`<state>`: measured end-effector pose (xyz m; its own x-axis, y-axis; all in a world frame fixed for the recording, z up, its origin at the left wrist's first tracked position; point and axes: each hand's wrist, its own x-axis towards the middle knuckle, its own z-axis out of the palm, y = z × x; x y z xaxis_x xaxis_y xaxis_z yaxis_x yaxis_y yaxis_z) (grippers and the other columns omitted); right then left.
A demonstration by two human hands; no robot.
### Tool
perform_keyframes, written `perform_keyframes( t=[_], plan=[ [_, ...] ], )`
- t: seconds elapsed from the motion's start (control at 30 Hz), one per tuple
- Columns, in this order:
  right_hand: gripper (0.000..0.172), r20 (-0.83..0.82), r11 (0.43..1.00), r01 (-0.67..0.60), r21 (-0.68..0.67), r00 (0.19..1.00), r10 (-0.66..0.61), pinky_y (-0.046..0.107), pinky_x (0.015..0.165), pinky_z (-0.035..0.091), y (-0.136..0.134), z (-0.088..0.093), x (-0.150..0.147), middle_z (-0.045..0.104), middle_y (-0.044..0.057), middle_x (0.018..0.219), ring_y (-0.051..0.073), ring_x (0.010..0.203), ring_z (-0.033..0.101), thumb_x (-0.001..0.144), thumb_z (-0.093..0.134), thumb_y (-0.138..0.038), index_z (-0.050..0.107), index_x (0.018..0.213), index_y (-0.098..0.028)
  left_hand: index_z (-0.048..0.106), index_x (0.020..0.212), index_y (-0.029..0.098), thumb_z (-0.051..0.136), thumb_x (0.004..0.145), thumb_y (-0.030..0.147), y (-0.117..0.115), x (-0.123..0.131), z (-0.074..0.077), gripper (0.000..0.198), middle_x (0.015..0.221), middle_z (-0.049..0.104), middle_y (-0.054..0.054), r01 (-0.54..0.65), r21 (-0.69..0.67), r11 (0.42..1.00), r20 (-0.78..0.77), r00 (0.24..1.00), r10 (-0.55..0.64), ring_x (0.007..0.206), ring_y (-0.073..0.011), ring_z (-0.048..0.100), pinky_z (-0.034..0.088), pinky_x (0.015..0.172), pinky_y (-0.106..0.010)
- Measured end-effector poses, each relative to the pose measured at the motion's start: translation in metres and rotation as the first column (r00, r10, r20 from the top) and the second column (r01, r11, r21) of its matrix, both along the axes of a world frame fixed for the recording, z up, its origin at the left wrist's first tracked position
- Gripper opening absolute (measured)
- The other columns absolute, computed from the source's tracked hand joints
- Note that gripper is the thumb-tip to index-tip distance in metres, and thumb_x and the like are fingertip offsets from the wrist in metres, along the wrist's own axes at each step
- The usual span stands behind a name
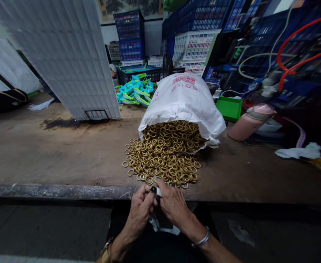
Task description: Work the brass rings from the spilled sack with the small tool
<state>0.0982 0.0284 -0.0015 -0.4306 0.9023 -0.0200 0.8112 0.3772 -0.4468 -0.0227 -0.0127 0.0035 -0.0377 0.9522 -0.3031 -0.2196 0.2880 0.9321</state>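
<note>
Close together at the table's front edge, my left hand [140,206] and my right hand [174,204] both pinch a small black-and-white piece [157,190]. Its black end lies by my left thumb, and the white part runs under my right fingers; its exact kind is too small to tell. Just beyond my fingertips spreads a pile of brass-coloured rings [166,160]. They spill from the mouth of a white woven sack [182,98] with red print, lying on its side. Below my hands, some pale strip or cloth [160,227] shows near my lap, partly hidden.
A tall white ribbed panel [89,65] stands on the wooden table [53,157] at left. Turquoise and lime pieces [135,89] lie behind the sack. To the right are a green tray [229,109], a pink bottle [249,122] and red hoses [282,54]. Stacked crates [129,34] fill the back.
</note>
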Motion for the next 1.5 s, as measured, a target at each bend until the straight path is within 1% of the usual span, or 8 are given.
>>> perform_keyframes(
  t=[0.23, 0.47, 0.6, 0.83, 1.03, 1.2, 1.4, 1.5],
  plan=[
    [0.019, 0.073, 0.997, 0.052, 0.065, 0.996, -0.056, 0.025, 0.053, 0.019, 0.006, -0.004, 0.008, 0.063, 0.002, 0.072, 0.014, 0.062, 0.055, 0.071, 0.043, -0.009, 0.048, 0.087, -0.019, 0.046, 0.073, 0.017, 0.057, 0.074, 0.045, -0.007, 0.001, 0.003, 0.030, 0.053, 0.047, 0.006, 0.067, -0.014, 0.998, 0.077, 0.995, -0.066, 0.037, -0.0018, 0.029, 0.020, 0.036, -0.015],
    [0.022, 0.057, 0.982, 0.130, 0.135, 0.989, -0.139, 0.026, 0.057, 0.022, 0.002, 0.001, 0.004, 0.062, 0.001, 0.080, 0.014, 0.069, 0.054, 0.071, 0.043, -0.008, 0.049, 0.089, -0.020, 0.044, 0.074, 0.018, 0.054, 0.078, 0.041, -0.005, -0.002, 0.001, 0.025, 0.055, 0.044, 0.008, -0.028, -0.047, 0.998, 0.204, 0.978, 0.037, 0.038, -0.0012, 0.026, 0.019, 0.037, -0.015],
    [0.024, 0.056, 0.982, 0.112, 0.150, 0.991, -0.121, 0.026, 0.064, 0.025, 0.002, 0.005, 0.005, 0.061, 0.002, 0.087, 0.015, 0.074, 0.053, 0.071, 0.044, -0.010, 0.050, 0.092, -0.019, 0.044, 0.075, 0.018, 0.055, 0.077, 0.039, -0.006, -0.008, -0.005, 0.024, 0.056, 0.044, 0.007, -0.077, -0.075, 0.994, 0.284, 0.954, 0.095, 0.038, -0.0012, 0.026, 0.016, 0.037, -0.015],
    [0.020, 0.067, 0.980, 0.105, 0.171, 0.991, -0.118, 0.026, 0.067, 0.026, -0.001, 0.001, 0.001, 0.061, 0.003, 0.083, 0.015, 0.075, 0.052, 0.072, 0.045, -0.011, 0.051, 0.089, -0.019, 0.044, 0.073, 0.017, 0.061, 0.071, 0.037, -0.002, -0.014, -0.013, 0.027, 0.057, 0.045, 0.007, -0.098, -0.157, 0.983, 0.342, 0.928, 0.147, 0.038, -0.0007, 0.027, 0.015, 0.036, -0.015],
    [0.021, 0.054, 0.984, 0.091, 0.155, 0.993, -0.101, 0.025, 0.066, 0.026, -0.001, 0.000, -0.001, 0.061, 0.003, 0.082, 0.015, 0.074, 0.053, 0.071, 0.044, -0.009, 0.052, 0.087, -0.020, 0.044, 0.074, 0.017, 0.063, 0.069, 0.040, -0.001, -0.013, -0.014, 0.029, 0.058, 0.044, 0.007, -0.093, -0.185, 0.978, 0.319, 0.936, 0.149, 0.038, -0.0010, 0.028, 0.016, 0.037, -0.014],
    [0.022, -0.003, 0.998, 0.051, 0.045, 0.999, -0.051, 0.025, 0.056, 0.022, 0.000, -0.002, -0.001, 0.063, 0.000, 0.075, 0.013, 0.065, 0.054, 0.074, 0.042, -0.010, 0.051, 0.089, -0.022, 0.045, 0.075, 0.018, 0.060, 0.071, 0.043, -0.004, -0.011, -0.014, 0.030, 0.062, 0.048, 0.006, -0.085, -0.101, 0.991, 0.240, 0.965, 0.107, 0.042, -0.0024, 0.031, 0.019, 0.038, -0.014],
    [0.025, 0.010, 0.999, -0.016, 0.029, 1.000, 0.015, 0.025, 0.058, 0.023, -0.006, -0.003, -0.003, 0.064, 0.001, 0.075, 0.014, 0.067, 0.055, 0.069, 0.040, -0.005, 0.051, 0.086, -0.020, 0.043, 0.076, 0.019, 0.058, 0.074, 0.044, -0.005, -0.008, -0.013, 0.029, 0.050, 0.036, 0.009, -0.011, -0.038, 0.999, 0.177, 0.984, 0.017, 0.040, -0.0038, 0.027, 0.020, 0.039, -0.016],
    [0.024, 0.022, 0.999, -0.009, 0.052, 1.000, 0.007, 0.025, 0.058, 0.024, -0.008, -0.003, -0.005, 0.064, 0.002, 0.075, 0.014, 0.066, 0.055, 0.070, 0.039, -0.006, 0.051, 0.086, -0.020, 0.042, 0.075, 0.019, 0.059, 0.073, 0.044, -0.005, -0.008, -0.011, 0.030, 0.053, 0.036, 0.008, 0.003, -0.036, 0.999, 0.178, 0.984, 0.004, 0.041, -0.0038, 0.028, 0.020, 0.040, -0.016]
  ],
)
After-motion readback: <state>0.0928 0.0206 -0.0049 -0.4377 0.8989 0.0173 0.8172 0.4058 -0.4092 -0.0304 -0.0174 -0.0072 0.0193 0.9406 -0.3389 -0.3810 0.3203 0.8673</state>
